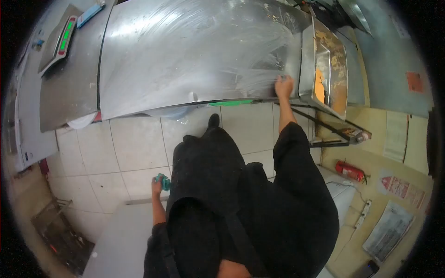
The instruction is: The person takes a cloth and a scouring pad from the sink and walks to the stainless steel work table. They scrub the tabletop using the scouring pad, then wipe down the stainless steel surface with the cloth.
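A green cloth (163, 181) is grasped in the left hand (157, 186). The right hand (284, 87) is positioned over the metal table (171, 60); its grip cannot be determined.

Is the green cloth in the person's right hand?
No, the left hand holds the green cloth, down beside the body, while the right hand is at the metal tabletop.

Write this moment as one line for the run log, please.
left hand: holding green cloth | right hand: at steel tabletop, beside metal pan | digital scale: display lit green
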Action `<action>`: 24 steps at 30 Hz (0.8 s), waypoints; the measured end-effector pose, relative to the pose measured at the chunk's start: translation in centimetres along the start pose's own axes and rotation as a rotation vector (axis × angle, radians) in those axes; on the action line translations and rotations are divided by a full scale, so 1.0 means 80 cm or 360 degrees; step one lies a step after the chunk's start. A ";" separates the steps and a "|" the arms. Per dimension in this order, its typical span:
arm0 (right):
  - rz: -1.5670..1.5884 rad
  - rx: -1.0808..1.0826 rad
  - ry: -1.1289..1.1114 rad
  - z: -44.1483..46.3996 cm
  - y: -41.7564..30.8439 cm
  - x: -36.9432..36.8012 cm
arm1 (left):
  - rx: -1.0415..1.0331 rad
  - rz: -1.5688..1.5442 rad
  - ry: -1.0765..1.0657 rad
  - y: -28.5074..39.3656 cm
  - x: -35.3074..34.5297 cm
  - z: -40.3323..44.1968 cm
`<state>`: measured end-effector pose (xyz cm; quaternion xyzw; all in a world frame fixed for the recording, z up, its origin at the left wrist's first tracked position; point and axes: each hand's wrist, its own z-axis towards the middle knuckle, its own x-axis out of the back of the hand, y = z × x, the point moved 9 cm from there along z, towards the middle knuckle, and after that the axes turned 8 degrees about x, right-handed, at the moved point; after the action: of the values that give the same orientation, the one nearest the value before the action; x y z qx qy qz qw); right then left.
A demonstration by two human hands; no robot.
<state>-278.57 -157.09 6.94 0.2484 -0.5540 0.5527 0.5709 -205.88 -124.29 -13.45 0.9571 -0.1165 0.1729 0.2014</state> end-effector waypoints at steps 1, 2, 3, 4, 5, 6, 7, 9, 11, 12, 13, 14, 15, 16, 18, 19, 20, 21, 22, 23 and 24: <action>-0.0056 -0.0133 0.0158 0.007 0.010 0.013 | -0.0013 -0.0181 -0.0001 -0.008 -0.002 0.002; -0.0119 -0.0303 0.0311 -0.005 0.024 0.028 | -0.0116 -0.0156 0.0100 -0.045 -0.003 0.037; -0.0094 -0.0157 0.0251 -0.022 -0.008 0.015 | -0.0109 -0.0146 0.0097 -0.049 -0.004 0.035; -0.0062 0.0002 0.0202 -0.041 -0.064 -0.006 | -0.0099 -0.0174 0.0098 -0.046 -0.012 0.037; 0.0074 0.0236 0.0127 -0.071 -0.106 -0.037 | -0.0082 -0.0199 0.0098 -0.044 -0.020 0.035; 0.0310 0.0536 0.0160 -0.103 -0.183 -0.023 | -0.0028 -0.0155 0.0027 -0.023 -0.030 0.013; 0.0443 0.0516 0.0056 -0.115 -0.219 -0.021 | -0.0020 -0.0149 0.0026 -0.011 -0.038 0.014; 0.0576 0.0451 -0.0054 -0.122 -0.212 -0.022 | -0.0044 0.0036 -0.0093 0.000 -0.054 0.011; 0.0467 0.0492 -0.0205 -0.086 -0.153 -0.033 | -0.0060 0.0089 -0.0065 0.005 -0.060 0.017; 0.0344 0.0368 -0.0134 -0.064 -0.096 -0.028 | -0.0079 0.0025 -0.0030 0.016 -0.063 0.013; 0.0226 0.0255 -0.0060 -0.038 -0.039 -0.017 | -0.0102 -0.0050 0.0012 0.029 -0.066 0.009; 0.0136 0.0085 0.0047 -0.014 0.017 0.004 | -0.0083 -0.0092 0.0060 0.047 -0.069 -0.006; 0.0047 -0.0080 0.0157 0.010 0.058 0.017 | -0.0087 -0.0112 0.0080 0.068 -0.075 -0.020; 0.0065 -0.0062 0.0159 0.035 0.052 0.019 | -0.0057 -0.0323 0.0007 0.083 -0.087 -0.032; 0.0065 -0.0429 0.0545 0.049 0.065 0.040 | -0.0065 -0.0410 -0.0014 0.098 -0.107 -0.040; 0.0229 -0.0251 0.0457 0.052 0.049 0.005 | -0.0075 -0.0375 -0.0003 0.099 -0.119 -0.039; 0.0393 -0.0077 0.0378 0.051 0.026 -0.034 | -0.0070 -0.0167 0.0058 0.103 -0.128 -0.038; 0.0478 0.0378 0.0204 0.035 -0.036 -0.057 | -0.0073 0.0035 0.0124 0.107 -0.137 -0.029; 0.0553 0.0833 0.0030 0.014 -0.086 -0.068 | -0.0040 0.0052 0.0100 0.085 -0.154 -0.001; 0.0568 0.0793 0.0051 0.022 -0.072 -0.065 | 0.0000 0.0074 0.0076 0.069 -0.160 0.022; 0.0555 0.0743 0.0051 0.027 -0.052 -0.062 | -0.0076 0.0178 0.0144 0.086 -0.169 0.016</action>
<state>-274.45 -161.92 4.38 0.2654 -0.4370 0.7589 0.4034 -219.88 -128.86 -17.29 0.9352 -0.1645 0.2241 0.2193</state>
